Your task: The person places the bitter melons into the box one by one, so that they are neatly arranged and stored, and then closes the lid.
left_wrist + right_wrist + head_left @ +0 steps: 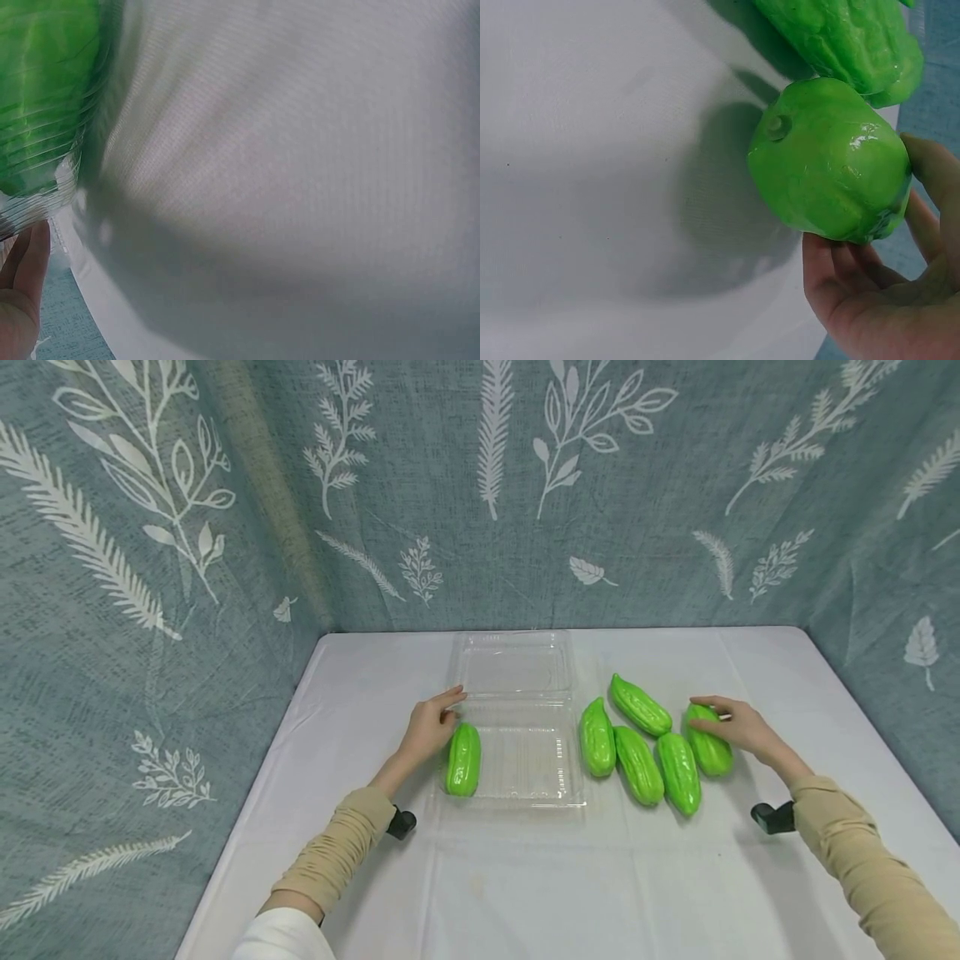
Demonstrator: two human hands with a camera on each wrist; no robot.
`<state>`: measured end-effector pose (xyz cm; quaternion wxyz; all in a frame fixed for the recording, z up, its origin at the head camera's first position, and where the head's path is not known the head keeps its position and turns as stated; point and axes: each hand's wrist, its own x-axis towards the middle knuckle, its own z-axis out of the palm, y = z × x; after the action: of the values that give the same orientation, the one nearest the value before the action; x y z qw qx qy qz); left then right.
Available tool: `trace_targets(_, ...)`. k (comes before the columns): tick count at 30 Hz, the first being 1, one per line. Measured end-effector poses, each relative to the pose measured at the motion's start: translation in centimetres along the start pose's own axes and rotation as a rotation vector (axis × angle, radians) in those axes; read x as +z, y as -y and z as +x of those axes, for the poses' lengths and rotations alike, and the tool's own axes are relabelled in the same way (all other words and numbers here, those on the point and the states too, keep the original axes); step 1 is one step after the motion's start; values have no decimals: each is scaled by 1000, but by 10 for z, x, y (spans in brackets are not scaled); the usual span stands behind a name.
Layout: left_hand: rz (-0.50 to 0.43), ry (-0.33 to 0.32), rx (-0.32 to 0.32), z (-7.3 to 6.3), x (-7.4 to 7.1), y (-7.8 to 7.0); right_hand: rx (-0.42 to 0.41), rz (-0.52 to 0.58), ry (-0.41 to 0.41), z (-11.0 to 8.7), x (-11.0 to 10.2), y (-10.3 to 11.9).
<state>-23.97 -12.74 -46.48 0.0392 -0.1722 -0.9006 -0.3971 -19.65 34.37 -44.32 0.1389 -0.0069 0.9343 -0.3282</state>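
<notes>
My right hand [738,727] grips the rightmost glossy green bitter melon [708,752], thumb on one side and fingers on the other. In the right wrist view, the same bitter melon [832,161] shows its stubby end toward the camera. My left hand [429,727] is at the left side of an opened clear plastic container [517,760], near its hinge. Fairly straight fingers [31,259] touch the container's ribbed corner in the left wrist view. Inside the container, along its left wall, lies another bitter melon [463,760].
Several more bitter melons [639,764] lie grouped on the white-covered table [525,877], right of the container. The container's lid [513,664] lies folded back toward the far edge. A blue-green leaf-patterned curtain [450,485] hangs behind and along both sides.
</notes>
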Motion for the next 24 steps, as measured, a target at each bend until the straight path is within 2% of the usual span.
trace_targets(24, 16, -17, 2, -3, 5, 4, -19, 38, -32, -4, -7, 2)
